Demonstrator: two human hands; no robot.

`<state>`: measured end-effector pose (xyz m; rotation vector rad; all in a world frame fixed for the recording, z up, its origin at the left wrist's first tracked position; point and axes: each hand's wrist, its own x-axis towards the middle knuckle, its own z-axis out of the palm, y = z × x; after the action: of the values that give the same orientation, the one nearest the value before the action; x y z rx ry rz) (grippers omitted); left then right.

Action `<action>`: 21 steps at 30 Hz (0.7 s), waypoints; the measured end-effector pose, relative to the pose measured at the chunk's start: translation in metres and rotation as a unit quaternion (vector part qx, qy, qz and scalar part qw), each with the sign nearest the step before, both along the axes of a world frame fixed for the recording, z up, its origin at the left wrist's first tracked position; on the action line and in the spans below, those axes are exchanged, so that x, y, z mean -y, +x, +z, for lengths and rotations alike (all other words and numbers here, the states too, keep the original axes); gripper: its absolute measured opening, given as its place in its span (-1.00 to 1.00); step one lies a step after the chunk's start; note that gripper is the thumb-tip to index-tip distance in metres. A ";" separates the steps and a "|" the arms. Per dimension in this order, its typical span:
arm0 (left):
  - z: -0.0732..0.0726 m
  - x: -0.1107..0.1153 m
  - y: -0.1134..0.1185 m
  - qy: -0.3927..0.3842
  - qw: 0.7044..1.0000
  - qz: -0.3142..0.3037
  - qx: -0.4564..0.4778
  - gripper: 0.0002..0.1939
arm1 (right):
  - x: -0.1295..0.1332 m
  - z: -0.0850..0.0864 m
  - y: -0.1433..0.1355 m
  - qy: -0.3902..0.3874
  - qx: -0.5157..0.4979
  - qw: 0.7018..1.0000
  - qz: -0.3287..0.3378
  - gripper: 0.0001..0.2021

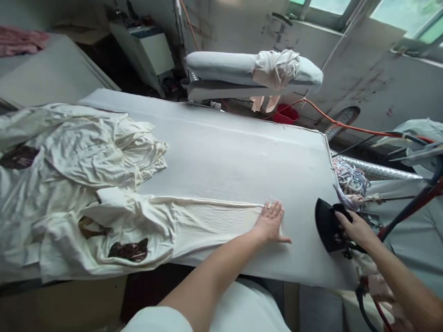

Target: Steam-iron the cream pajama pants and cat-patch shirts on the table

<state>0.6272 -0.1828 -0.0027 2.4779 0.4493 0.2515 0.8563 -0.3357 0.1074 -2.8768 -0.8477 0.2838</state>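
So I'm using the desk [224, 161] as my landmark. The cream garment [86, 152] is bunched over its left end, with one sleeve [211, 223] stretched along the near side towards the right. My guess is the bulk sits there so this one piece can lie out on its own.

The left hand [270, 221] isn't gripping anything: palm down, thumb out, laid over the sleeve's end. Looks like it's there to stop the cloth creeping back or rucking up, since there are still creases in it.

The right hand [349, 223] is wrapped around the handle of the black iron [321, 226], at the desk's right end. That spot keeps it apart from the fabric, I reckon. Can't tell if it's resting or slightly lifted.

Past the desk's far edge, a padded board [221, 64] carries a crumpled cloth [277, 67], probably just parked there.
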 end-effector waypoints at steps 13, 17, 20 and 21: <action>0.037 -0.183 -0.324 -0.003 0.867 0.447 -0.220 -0.77 | -0.199 0.026 -0.322 -0.153 -0.180 0.857 0.458 -0.60; 0.035 -0.193 -0.328 -0.112 0.872 0.446 -0.167 -0.69 | -0.210 -0.006 -0.314 -0.109 -0.190 0.927 0.304 -0.61; 0.023 -0.195 -0.336 -0.160 0.871 0.447 -0.127 -0.72 | -0.161 -0.017 -0.237 -0.051 -0.194 0.975 0.098 -0.56; 0.018 -0.196 -0.338 -0.159 0.868 0.455 -0.124 -0.74 | -0.137 -0.017 -0.207 -0.041 -0.197 0.979 0.028 -0.52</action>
<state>0.2889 0.0137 0.0153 1.8092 1.6190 0.1981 0.6495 -0.1984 0.0903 -2.7253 -0.8559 0.8774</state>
